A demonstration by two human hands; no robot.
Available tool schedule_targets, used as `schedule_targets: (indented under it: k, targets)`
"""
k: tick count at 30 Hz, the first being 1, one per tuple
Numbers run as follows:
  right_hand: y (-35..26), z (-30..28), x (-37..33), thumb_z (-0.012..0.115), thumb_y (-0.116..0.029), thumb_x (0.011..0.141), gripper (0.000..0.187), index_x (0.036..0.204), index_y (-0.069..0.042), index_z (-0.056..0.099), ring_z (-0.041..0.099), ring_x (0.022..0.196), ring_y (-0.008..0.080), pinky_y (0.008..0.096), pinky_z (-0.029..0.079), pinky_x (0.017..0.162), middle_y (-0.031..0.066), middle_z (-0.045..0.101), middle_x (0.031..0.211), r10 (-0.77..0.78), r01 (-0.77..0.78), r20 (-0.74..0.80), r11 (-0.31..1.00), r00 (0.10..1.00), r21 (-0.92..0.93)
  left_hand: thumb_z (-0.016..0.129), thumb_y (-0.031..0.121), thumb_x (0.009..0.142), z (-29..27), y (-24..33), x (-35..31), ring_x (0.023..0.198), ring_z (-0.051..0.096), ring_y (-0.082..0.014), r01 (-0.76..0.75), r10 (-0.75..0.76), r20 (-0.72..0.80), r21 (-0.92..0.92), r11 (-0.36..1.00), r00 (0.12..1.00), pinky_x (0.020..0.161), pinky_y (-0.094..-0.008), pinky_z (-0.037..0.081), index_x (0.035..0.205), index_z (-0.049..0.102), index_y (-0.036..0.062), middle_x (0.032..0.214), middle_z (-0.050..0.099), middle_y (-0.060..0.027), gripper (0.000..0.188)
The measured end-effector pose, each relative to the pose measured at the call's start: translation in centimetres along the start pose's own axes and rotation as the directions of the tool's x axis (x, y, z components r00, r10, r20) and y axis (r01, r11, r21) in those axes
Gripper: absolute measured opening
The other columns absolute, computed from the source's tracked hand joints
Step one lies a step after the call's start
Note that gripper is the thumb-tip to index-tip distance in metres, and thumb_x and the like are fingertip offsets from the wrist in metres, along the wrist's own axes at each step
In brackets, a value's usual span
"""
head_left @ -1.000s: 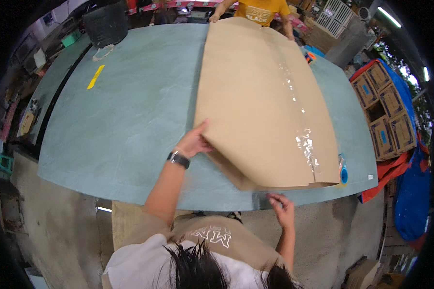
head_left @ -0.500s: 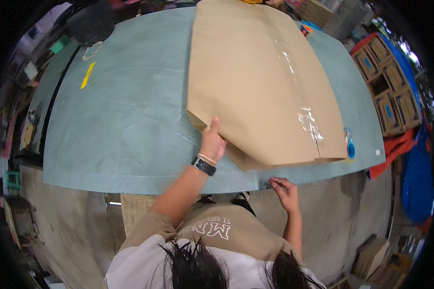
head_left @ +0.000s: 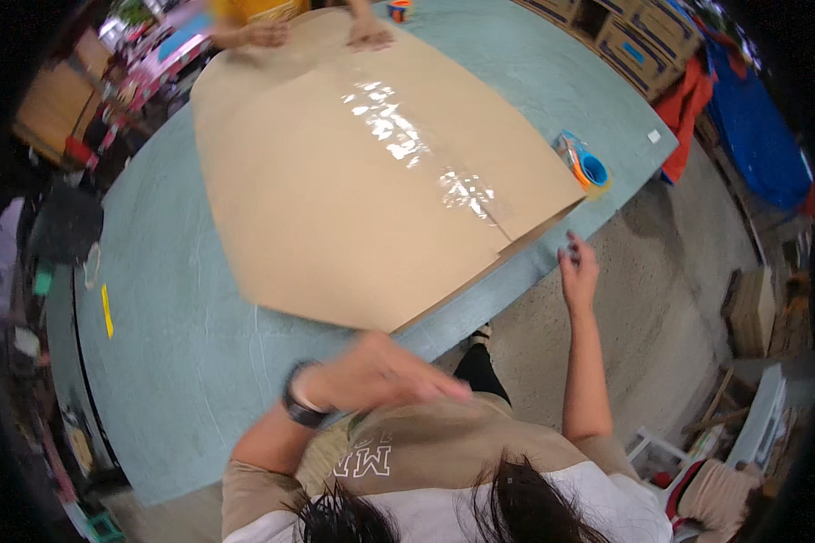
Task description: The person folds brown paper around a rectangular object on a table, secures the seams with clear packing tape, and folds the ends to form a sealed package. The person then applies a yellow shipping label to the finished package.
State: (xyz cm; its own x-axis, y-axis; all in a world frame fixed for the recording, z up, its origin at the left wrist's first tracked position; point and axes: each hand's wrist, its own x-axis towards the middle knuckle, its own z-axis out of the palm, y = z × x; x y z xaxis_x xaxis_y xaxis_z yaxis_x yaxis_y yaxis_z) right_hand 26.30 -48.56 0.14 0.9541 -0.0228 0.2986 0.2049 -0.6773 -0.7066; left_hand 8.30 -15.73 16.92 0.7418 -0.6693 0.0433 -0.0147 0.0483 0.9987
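Observation:
A large sheet of brown kraft paper or thin cardboard (head_left: 317,208), folded over, lies on the blue-green table with strips of shiny clear tape (head_left: 394,136) along its seam. My left hand (head_left: 380,373), smeared by motion, is off the sheet, just in front of its near corner; its fingers stretch out to the right and hold nothing. Beyond the table's near edge, my right hand (head_left: 578,273) hangs in the air with fingers bent and apart, touching nothing. A blue and orange tape dispenser (head_left: 587,168) stands by the sheet's right corner.
Across the table, a co-worker's hands (head_left: 369,34) rest at the sheet's far end. An orange tape roll (head_left: 399,10) sits beyond. A yellow strip (head_left: 108,310) marks the table (head_left: 163,380) on the left. Cartons (head_left: 638,54) and a blue tarp (head_left: 756,127) are at the right.
My left hand has let go of the sheet's near-left corner and drawn back. The view has turned to the right. A co-worker's hands now show at the far end.

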Motion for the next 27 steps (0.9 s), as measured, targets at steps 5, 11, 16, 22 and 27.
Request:
schedule_targets:
  k: [5, 11, 16, 22, 27]
  targets:
    - [2.3, 1.5, 9.5, 0.064, -0.01, 0.069, 0.062, 0.126, -0.004, 0.04, 0.038, 0.113, 0.0349, 0.0422, 0.033, 0.093, 0.02, 0.046, 0.12, -0.323, 0.288, -0.131, 0.929, 0.937, -0.234, 0.036, 0.042, 0.09, -14.9, -1.2, 12.2, 0.128, 0.026, -0.0299, 0.332, 0.015, -0.421, 0.736, 0.591, 0.907, 0.102, -0.0472, 0.021, 0.126, 0.041, 0.004, 0.136, 0.031, -0.018, 0.053]
    - [-0.8, 4.9, 9.3, 0.063, -0.006, 0.064, 0.05, 0.112, 0.0, 0.05, 0.046, 0.106, 0.0393, 0.0429, 0.027, 0.099, 0.0212, 0.051, 0.114, -0.408, 0.414, 0.089, 0.908, 0.909, -0.063, 0.032, 0.06, 0.083, -21.9, -10.0, 27.5, 0.133, 0.007, -0.0342, 0.575, -0.096, -0.571, 0.818, 0.021, 0.815, 0.099, -0.0617, 0.008, 0.139, 0.013, 0.0136, 0.145, 0.008, -0.0137, 0.075]
    - [-3.1, 12.1, 7.4, 0.058, -0.012, 0.064, 0.05, 0.112, 0.001, 0.05, 0.042, 0.112, 0.039, 0.0426, 0.027, 0.099, 0.0219, 0.05, 0.115, -0.209, 0.102, 0.157, 0.854, 0.965, 0.511, 0.033, 0.066, 0.079, -22.2, -10.0, 38.9, 0.131, 0.014, -0.0345, 0.541, -0.298, -0.549, 0.833, -0.114, 0.781, 0.098, -0.0633, 0.01, 0.13, 0.039, 0.0143, 0.14, 0.024, -0.0157, 0.073]
    - [1.3, 7.2, 15.1, 0.054, -0.01, 0.062, 0.04, 0.099, 0.003, 0.058, 0.047, 0.105, 0.0359, 0.0381, 0.034, 0.095, 0.0204, 0.058, 0.102, -0.601, 0.074, 0.451, 0.65, 0.66, 0.757, 0.056, 0.064, 0.065, -22.4, -10.5, 44.6, 0.115, 0.043, -0.0326, 0.499, -0.804, -0.559, 0.766, -0.406, 0.204, 0.094, -0.0507, 0.028, 0.116, 0.054, 0.0046, 0.121, 0.049, -0.0192, 0.078]
    - [6.0, 11.0, 21.7, 0.074, -0.023, 0.059, 0.064, 0.115, -0.003, 0.05, 0.04, 0.113, 0.0297, 0.0393, 0.033, 0.095, 0.0144, 0.047, 0.122, -0.502, 0.299, 0.371, 0.823, 0.781, 0.483, 0.062, 0.057, 0.064, -24.6, -14.8, 46.4, 0.1, 0.054, -0.0313, 0.404, -0.855, -0.509, 0.807, -0.431, 0.105, 0.084, -0.0396, 0.042, 0.111, 0.057, 0.002, 0.111, 0.056, -0.0197, 0.073]
